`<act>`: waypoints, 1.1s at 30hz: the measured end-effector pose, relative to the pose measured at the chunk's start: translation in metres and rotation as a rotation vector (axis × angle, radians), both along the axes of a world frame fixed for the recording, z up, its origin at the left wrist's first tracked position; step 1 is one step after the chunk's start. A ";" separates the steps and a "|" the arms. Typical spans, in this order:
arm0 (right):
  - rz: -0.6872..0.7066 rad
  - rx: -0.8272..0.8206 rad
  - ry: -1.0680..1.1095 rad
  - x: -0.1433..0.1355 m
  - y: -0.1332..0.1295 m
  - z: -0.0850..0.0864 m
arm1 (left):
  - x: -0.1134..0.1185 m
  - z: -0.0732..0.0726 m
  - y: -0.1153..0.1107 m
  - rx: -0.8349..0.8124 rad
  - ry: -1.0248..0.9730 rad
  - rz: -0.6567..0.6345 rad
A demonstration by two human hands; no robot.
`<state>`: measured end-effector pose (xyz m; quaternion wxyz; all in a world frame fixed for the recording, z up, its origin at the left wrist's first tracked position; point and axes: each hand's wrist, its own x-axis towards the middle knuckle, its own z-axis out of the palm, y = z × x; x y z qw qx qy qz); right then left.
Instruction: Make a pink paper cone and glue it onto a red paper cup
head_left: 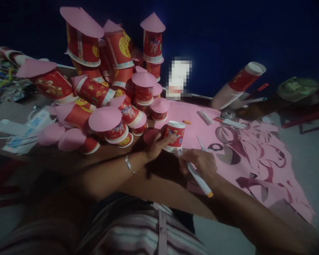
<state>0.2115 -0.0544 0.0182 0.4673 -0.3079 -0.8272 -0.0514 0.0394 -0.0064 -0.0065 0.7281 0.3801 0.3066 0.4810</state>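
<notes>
My left hand [157, 144] is wrapped round a red paper cup [177, 131], thumb across its printed side, a white rim at the top. A white marker [199, 179] with an orange end is gripped in my right hand [200, 163]. Its tip points at the cup's lower edge; whether it touches cannot be made out. On the pink paper [187, 112] behind the cup lies a small orange cap [186, 122]. A pair of scissors [215, 147] with dark handles rests to the right of my right hand.
Several red cups with pink cone tops [105, 118] crowd the table's left side, some stacked. Cut pink scraps [266, 152] cover the right. A glue stick [205, 118], pens [232, 123] and a tall stack of cups [243, 81] are at the back right.
</notes>
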 end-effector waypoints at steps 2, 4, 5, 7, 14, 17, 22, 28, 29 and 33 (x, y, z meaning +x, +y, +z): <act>-0.005 0.009 0.002 0.000 0.000 0.000 | 0.000 0.000 0.000 -0.008 -0.003 0.005; -0.007 0.014 -0.005 -0.001 0.001 0.001 | 0.000 -0.001 0.000 -0.011 -0.010 0.005; -0.007 0.017 -0.010 -0.001 0.001 0.002 | 0.000 -0.001 0.000 -0.012 -0.015 0.003; -0.008 0.022 -0.017 -0.002 0.001 0.003 | 0.000 -0.002 0.000 -0.011 -0.024 -0.005; 0.013 -0.003 -0.019 -0.001 0.001 0.002 | -0.002 -0.007 0.000 0.009 -0.013 -0.014; 0.016 -0.018 -0.026 0.000 0.001 0.001 | -0.002 -0.008 0.000 0.005 -0.026 -0.010; 0.030 -0.033 -0.043 0.001 0.000 0.000 | -0.002 -0.006 0.000 -0.015 -0.017 -0.012; -0.008 -0.028 -0.054 0.001 0.000 -0.002 | -0.001 -0.002 -0.001 -0.010 -0.023 -0.016; -0.017 -0.017 -0.054 0.001 0.000 -0.002 | -0.001 -0.002 -0.001 -0.017 -0.028 -0.014; -0.051 0.016 -0.050 0.002 0.000 -0.004 | -0.001 -0.001 -0.002 -0.033 -0.048 -0.003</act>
